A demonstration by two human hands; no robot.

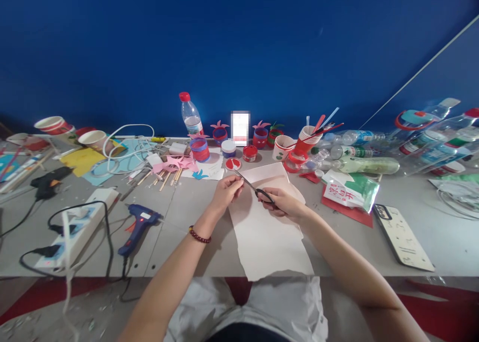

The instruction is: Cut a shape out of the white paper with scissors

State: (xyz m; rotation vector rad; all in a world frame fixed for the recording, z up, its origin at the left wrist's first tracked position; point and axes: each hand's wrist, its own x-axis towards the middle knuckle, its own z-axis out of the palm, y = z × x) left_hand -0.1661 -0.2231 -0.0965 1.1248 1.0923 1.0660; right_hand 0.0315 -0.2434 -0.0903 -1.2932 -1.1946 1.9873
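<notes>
Two hands meet over a sheet of pale pink paper (267, 237) at the middle of the desk (404, 202). The right hand (282, 202) is closed through the black handles of a pair of scissors (253, 186); the left hand (226, 190) is curled shut near the blade tips, its fingers pinching something too small to make out. The scissors' long axis runs from the right hand up and leftward toward the far edge, the tips lying just beside the left hand, so the left is nearer the blades and the right nearer the handles. The paper lies lengthwise from the near edge toward the far edge, its ragged lower end hanging over the near edge. A beaded bracelet (199, 236) circles the left wrist.

Left of the hands a blue glue gun (139, 227) rests near a white power strip (77, 230). Along the far edge a paper cup (309, 140) holds brushes and sticks, another paper cup (282, 147) beside it shows nothing inside, and small paint pots (250, 153) show red. A water bottle (191, 115) with a red cap stands upright; a plastic bottle (364, 165) lies on its side toward the right. A phone (404, 237) lies near the right near edge.
</notes>
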